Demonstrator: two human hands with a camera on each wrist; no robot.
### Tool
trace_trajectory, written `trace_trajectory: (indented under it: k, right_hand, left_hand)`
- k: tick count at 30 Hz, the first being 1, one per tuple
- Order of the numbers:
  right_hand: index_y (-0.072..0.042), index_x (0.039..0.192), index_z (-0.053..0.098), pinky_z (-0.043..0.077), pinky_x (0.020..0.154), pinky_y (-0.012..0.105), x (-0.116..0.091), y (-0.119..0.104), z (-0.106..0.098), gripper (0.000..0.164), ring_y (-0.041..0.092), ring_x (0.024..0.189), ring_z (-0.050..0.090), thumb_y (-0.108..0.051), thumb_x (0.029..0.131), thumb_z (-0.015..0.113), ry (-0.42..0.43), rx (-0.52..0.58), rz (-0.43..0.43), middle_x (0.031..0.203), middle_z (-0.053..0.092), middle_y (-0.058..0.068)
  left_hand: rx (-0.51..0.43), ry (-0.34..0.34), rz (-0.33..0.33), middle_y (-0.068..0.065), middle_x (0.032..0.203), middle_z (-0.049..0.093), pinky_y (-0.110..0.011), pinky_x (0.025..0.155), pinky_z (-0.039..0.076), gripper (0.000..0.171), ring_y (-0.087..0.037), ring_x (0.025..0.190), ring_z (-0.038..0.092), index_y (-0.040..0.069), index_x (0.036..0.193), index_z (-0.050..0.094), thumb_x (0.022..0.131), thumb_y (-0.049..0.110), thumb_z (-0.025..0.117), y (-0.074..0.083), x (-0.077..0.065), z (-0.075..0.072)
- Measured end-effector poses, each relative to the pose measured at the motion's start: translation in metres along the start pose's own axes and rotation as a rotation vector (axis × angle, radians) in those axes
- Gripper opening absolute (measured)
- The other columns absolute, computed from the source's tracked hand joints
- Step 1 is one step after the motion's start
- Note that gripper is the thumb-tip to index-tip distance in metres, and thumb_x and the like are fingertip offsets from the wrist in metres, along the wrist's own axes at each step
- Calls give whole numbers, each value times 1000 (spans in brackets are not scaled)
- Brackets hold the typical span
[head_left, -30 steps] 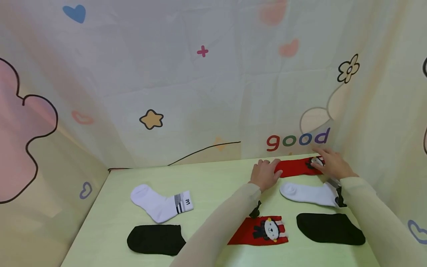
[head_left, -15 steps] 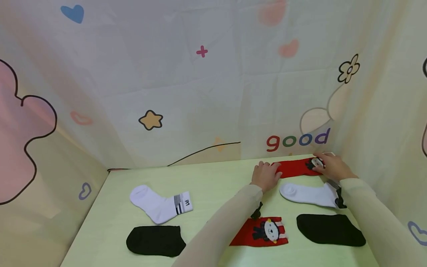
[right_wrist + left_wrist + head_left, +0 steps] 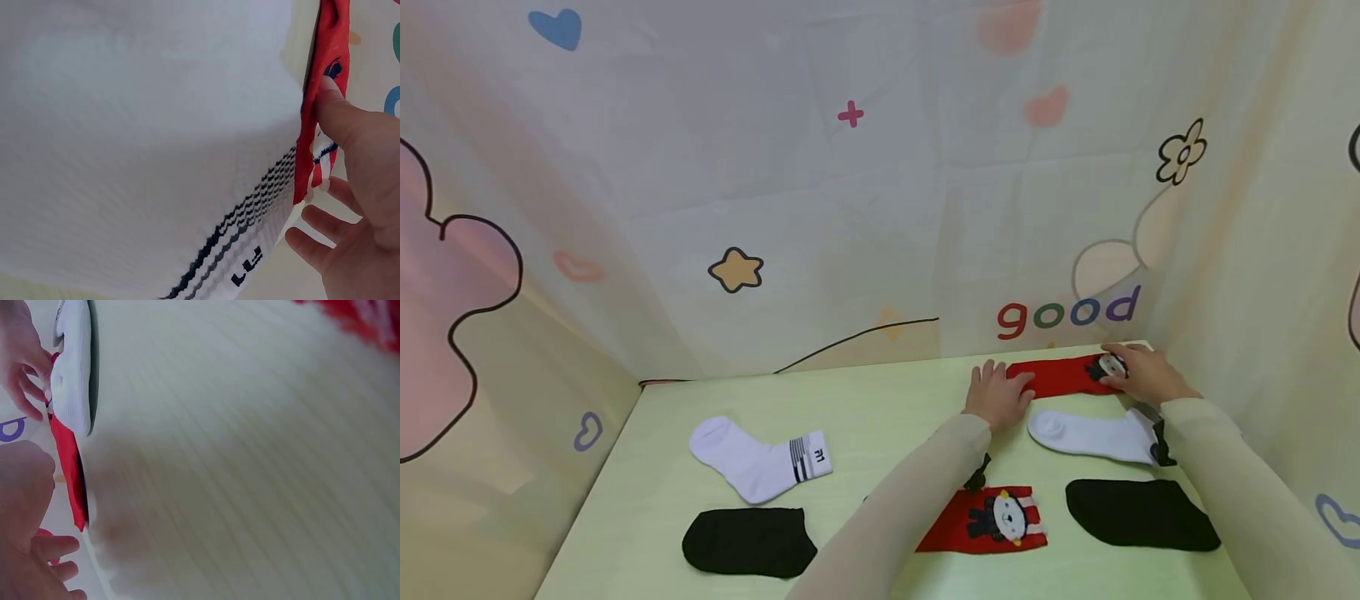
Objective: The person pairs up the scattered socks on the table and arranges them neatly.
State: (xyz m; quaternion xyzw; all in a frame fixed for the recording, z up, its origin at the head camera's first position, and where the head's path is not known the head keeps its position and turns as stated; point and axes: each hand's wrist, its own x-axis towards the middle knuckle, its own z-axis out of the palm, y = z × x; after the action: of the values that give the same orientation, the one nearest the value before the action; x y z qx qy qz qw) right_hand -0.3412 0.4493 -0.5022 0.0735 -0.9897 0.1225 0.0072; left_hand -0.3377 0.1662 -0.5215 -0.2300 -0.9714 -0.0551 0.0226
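Note:
At the table's back right, a red sock (image 3: pixel 1060 377) with a bear face lies flat between my two hands. My left hand (image 3: pixel 1000 396) is at its left end, fingers extended, thumb touching or just over the fabric. At the cuff end is my right hand (image 3: pixel 1150 375). In the right wrist view its thumb rests on the red sock (image 3: pixel 325 50), while the other fingers spread loosely past the cuff. Just in front lies a white sock (image 3: pixel 1093 435), partly under the right wrist. The left wrist view shows the left hand's fingers (image 3: pixel 56 547) relaxed and apart.
A black sock (image 3: pixel 1138 512) lies at the front right. Another red bear sock (image 3: pixel 951 525) is partly hidden by my left forearm. On the left are a striped-cuff white sock (image 3: pixel 760 462) and a black sock (image 3: pixel 745 542). A printed curtain (image 3: pixel 850 208) stands behind the table.
My right hand has come down onto the cuff end of the far red sock. The sock's left end has shifted slightly left and shows more above my left thumb. The other socks stay put.

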Motion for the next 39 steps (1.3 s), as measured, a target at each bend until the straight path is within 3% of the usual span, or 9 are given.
trace_trajectory:
  k: [7, 16, 39]
  right_hand:
    - [3, 146, 45, 40, 91, 80, -4, -4, 1, 70, 67, 123, 39, -30, 93, 76, -26, 3, 10, 139, 43, 45]
    - [3, 146, 46, 40, 90, 81, -5, 1, 3, 69, 65, 123, 41, -33, 94, 74, -31, 0, 1, 136, 48, 44]
    - [4, 145, 46, 43, 88, 79, -2, 5, 4, 70, 64, 118, 43, -34, 93, 75, -19, 13, 17, 136, 50, 42]
  left_hand:
    - [-15, -73, -20, 4, 159, 44, -45, 123, 23, 47, -24, 151, 30, 47, 152, 46, 105, 52, 48, 0, -2, 6]
    - [31, -122, -46, 5, 164, 36, -44, 125, 19, 51, -22, 154, 23, 46, 156, 39, 106, 56, 42, -2, -1, 10]
    - [61, -138, -40, 15, 164, 33, -45, 125, 18, 58, -20, 155, 23, 38, 158, 40, 104, 57, 46, -4, 1, 7]
